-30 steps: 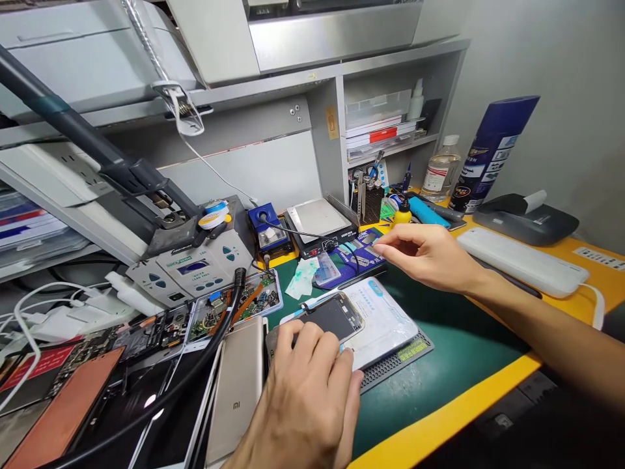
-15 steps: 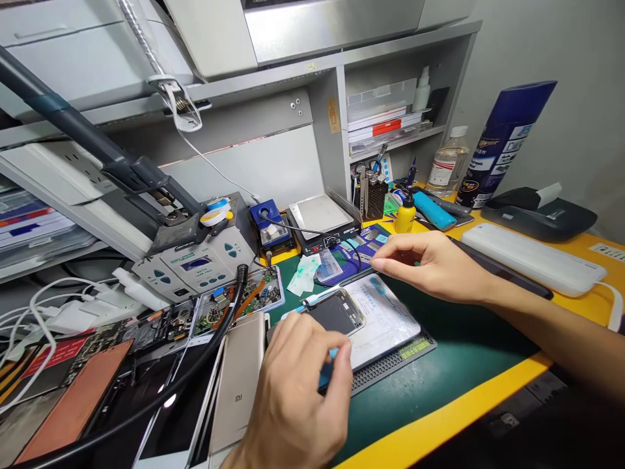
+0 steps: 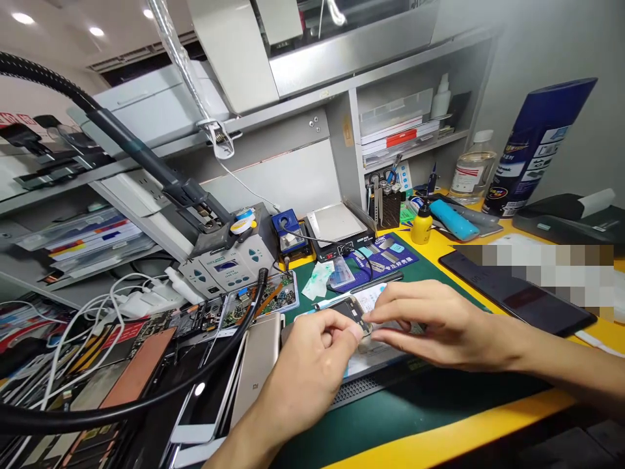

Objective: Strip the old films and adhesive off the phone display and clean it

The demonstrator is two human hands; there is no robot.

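An opened phone (image 3: 343, 311), dark inside with a metal edge, lies on a white-and-blue printed pad (image 3: 372, 297) over the green mat (image 3: 371, 426). At the phone's near right end, my left hand (image 3: 312, 365) is closed, with thumb and forefinger pinched at its corner. My right hand (image 3: 439, 326) comes in from the right, fingers bent and tips almost touching the left ones at the same corner. Whatever lies between the fingertips is too small to make out. A dark honeycomb-patterned base (image 3: 359, 391) shows below the pad.
Left of the hands lie a gold phone (image 3: 258, 371), a black hose (image 3: 195, 378) and a tray of circuit boards (image 3: 288, 296). A grey soldering station (image 3: 234, 267) stands behind. A yellow bottle (image 3: 422, 225) and a black phone (image 3: 517, 290) are at the right.
My right hand has come down and left to the phone. My left hand has shifted right, its fingers meeting the right ones at the phone's corner. The view has tilted up slightly.
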